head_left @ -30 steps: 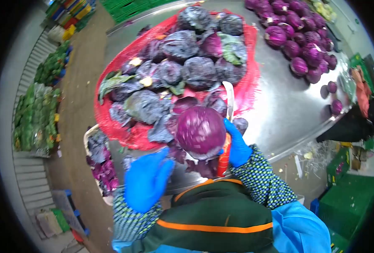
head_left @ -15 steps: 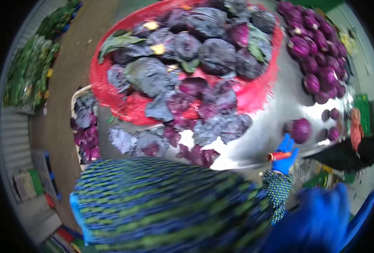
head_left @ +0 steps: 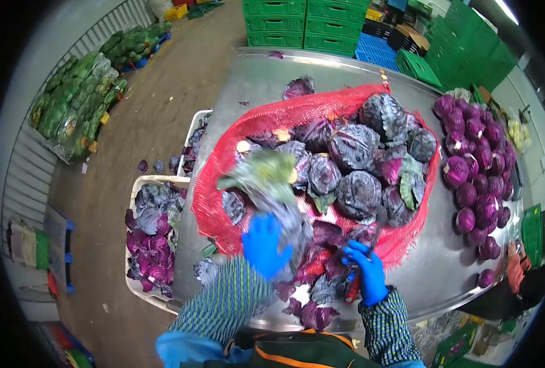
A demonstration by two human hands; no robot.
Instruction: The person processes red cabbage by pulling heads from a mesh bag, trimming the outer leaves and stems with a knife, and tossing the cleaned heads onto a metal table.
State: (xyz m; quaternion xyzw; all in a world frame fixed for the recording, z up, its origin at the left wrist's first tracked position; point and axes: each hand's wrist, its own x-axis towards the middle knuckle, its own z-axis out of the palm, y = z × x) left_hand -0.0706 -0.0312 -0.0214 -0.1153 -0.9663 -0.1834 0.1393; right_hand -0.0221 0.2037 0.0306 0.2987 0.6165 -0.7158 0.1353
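My left hand (head_left: 264, 247), in a blue glove, reaches over the near left part of the cabbage pile with its fingers apart. Just beyond its fingertips is a motion-smeared red cabbage with green-grey outer leaves (head_left: 263, 175); whether the fingers press on it is blurred. In my right hand (head_left: 369, 274), also blue-gloved, is a knife with a red handle (head_left: 351, 289). Its dark blade (head_left: 380, 228) points up and away, in front of the pile. Several untrimmed red cabbages (head_left: 358, 194) lie on an opened red mesh bag (head_left: 220, 178). Loose purple leaves (head_left: 317, 314) lie near the table edge.
The metal table (head_left: 242, 80) holds a heap of glossy trimmed cabbages (head_left: 484, 156) at right. White crates (head_left: 130, 270) of leaves stand on the left. Green crates (head_left: 275, 24) are stacked behind. Bagged green vegetables (head_left: 79, 98) line the left wall. Another person's hand (head_left: 517, 267) shows at right.
The view has swung and widened. My left hand has gone from the lower right to the pile. My right hand, still with the knife, has left the lone trimmed cabbage for the pile's near edge.
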